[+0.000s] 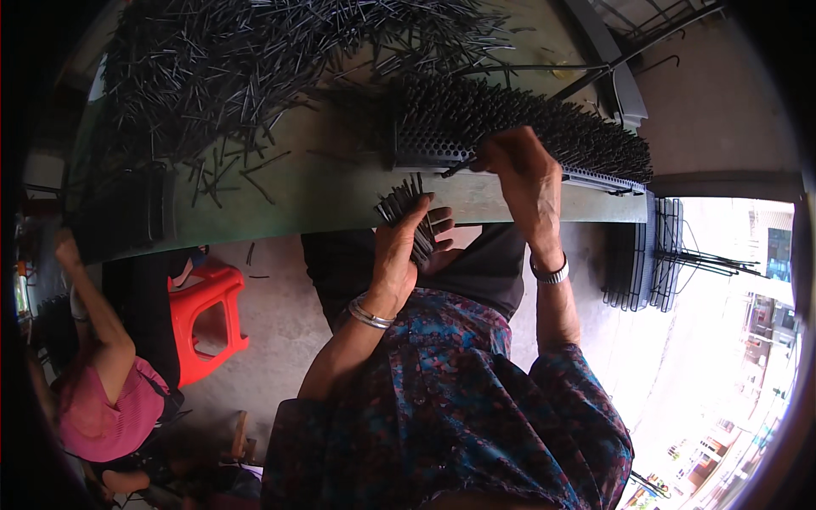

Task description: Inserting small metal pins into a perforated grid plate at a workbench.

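My left hand (406, 246) grips a bundle of thin black rods (406, 204) at the near edge of the green table (331, 191). My right hand (520, 166) pinches a single black rod (457, 165) and holds its tip against a perforated black rack (442, 136). That rack is filled with upright rods (544, 127) over most of its length. Both wrists wear metal bangles.
A large heap of loose black rods (255, 68) covers the far left of the table. Another person in a pink top (106, 408) sits at the left beside a red plastic stool (208, 319). Black wire racks (650, 255) lean at the table's right end.
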### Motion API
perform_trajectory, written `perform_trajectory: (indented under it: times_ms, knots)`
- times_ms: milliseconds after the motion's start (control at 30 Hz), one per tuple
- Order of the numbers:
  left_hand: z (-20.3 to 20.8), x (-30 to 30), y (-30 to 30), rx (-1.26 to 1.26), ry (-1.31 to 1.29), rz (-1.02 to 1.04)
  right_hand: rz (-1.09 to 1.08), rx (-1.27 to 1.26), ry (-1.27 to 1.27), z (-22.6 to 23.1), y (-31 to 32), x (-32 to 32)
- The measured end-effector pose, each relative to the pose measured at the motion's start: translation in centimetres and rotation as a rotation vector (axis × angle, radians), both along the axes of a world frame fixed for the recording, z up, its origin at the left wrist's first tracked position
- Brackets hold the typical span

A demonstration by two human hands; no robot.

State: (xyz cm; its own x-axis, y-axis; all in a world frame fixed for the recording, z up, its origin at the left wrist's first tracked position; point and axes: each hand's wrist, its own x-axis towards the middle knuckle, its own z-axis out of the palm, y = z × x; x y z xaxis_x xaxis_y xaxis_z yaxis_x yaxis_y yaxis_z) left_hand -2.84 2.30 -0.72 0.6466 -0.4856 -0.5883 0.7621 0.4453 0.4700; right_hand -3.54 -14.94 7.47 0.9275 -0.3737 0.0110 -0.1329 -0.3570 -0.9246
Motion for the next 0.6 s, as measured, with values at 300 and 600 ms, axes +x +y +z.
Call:
perform_trajectory:
  times_ms: [300, 600]
  knots:
    - [0.5, 0.0, -0.4, -0.156, 0.078, -0.049, -0.218, -0.54, -0.366, -2.3, -0.2, 2.9]
    - [0.0, -0.3, -0.2, -0.119, 0.071, -0.037, -0.22, -0.579, -0.322, -2.6, 0.1, 3.4]
